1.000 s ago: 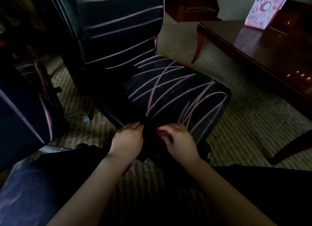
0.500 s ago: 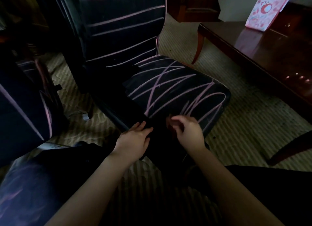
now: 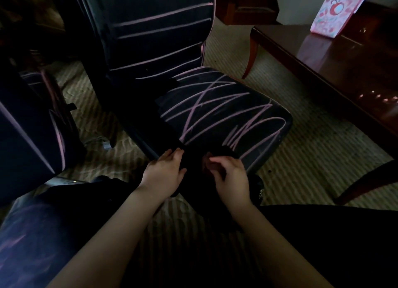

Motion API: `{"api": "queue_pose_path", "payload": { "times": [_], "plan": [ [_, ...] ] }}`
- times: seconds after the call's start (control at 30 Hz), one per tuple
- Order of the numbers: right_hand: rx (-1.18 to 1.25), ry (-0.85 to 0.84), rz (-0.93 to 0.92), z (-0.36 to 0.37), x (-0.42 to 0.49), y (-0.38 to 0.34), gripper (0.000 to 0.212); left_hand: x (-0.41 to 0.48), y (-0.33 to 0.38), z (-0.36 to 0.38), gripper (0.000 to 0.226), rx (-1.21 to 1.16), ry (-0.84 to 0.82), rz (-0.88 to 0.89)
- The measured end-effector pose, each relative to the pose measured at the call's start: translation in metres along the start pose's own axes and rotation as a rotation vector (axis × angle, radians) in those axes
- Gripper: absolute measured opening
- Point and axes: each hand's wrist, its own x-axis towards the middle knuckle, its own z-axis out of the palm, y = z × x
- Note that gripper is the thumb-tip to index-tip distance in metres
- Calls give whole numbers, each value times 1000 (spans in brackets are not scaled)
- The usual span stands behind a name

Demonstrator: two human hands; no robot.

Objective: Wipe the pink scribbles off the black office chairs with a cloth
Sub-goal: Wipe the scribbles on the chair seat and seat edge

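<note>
Left hand (image 3: 163,173) fingers straight at front edge of black chair (image 3: 226,115), right hand (image 3: 230,176) fingers curled — hold unclear, table (image 3: 344,77) nearby

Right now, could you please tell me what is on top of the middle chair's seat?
The seat carries pink scribbles. The left hand and right hand are at its front edge; whatever lies under them is too dark to tell.

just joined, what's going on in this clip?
A person faces a black office chair whose seat and backrest carry pink scribbles. The left hand and right hand are at the seat's front edge, either side of something dark, possibly the cloth; too dim to tell. A second scribbled chair stands at left.
</note>
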Motion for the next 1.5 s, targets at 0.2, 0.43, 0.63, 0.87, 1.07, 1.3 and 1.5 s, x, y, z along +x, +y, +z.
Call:
{"api": "queue_pose_path", "payload": {
  "times": [0.2,0.43,0.63,0.87,1.07,1.3,1.5],
  "plan": [
    [53,-82,-248,15,-79,-26,33,-1,-6,-1,59,22,-68,40],
    [41,108,110,2,-53,5,41,-14,11,-2,60,193,65,28],
    [61,-65,-56,20,-105,-17,45,-15,19,-2,74,101,49,50],
    [199,221,250,17,-57,14,42,-16,15,-4,78,54,6,21],
    [146,-46,2,28,-103,-15,44,-11,12,-8,78,57,0,0],
    [130,187,284,9,-30,14,39,-10,1,-12,81,-22,-24,-33],
    [-3,-62,-68,20,-56,-18,46,-6,-4,-17,85,-12,-65,-59]
  ]
}}
